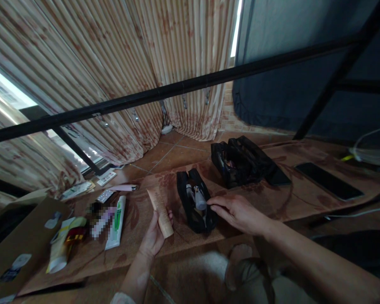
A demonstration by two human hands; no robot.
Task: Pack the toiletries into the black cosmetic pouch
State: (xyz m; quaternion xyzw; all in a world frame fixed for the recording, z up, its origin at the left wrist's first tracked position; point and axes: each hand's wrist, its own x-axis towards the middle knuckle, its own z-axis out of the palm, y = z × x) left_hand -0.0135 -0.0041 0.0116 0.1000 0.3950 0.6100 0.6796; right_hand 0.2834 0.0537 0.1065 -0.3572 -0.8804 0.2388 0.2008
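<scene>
My left hand (157, 234) is wrapped round a beige cosmetic tube (161, 211) with small print, held tilted just left of a small black pouch (190, 211). The pouch lies unzipped on the brown patterned cloth. Inside it a small clear bottle (200, 200) with a silver neck shows beside other items that are hard to make out. My right hand (237, 213) has its fingers pressed together at the pouch's right rim, close to the bottle. The palm side of this hand is hidden.
Behind stands a larger open black bag (237, 162), with a phone (329, 180) to its right. On the left lie a white-green tube (116, 223), a pink pen-like item (124, 188), a yellow-white tube (59, 249) and a cardboard box (22, 245). A dark metal rail (183, 86) crosses before the curtains.
</scene>
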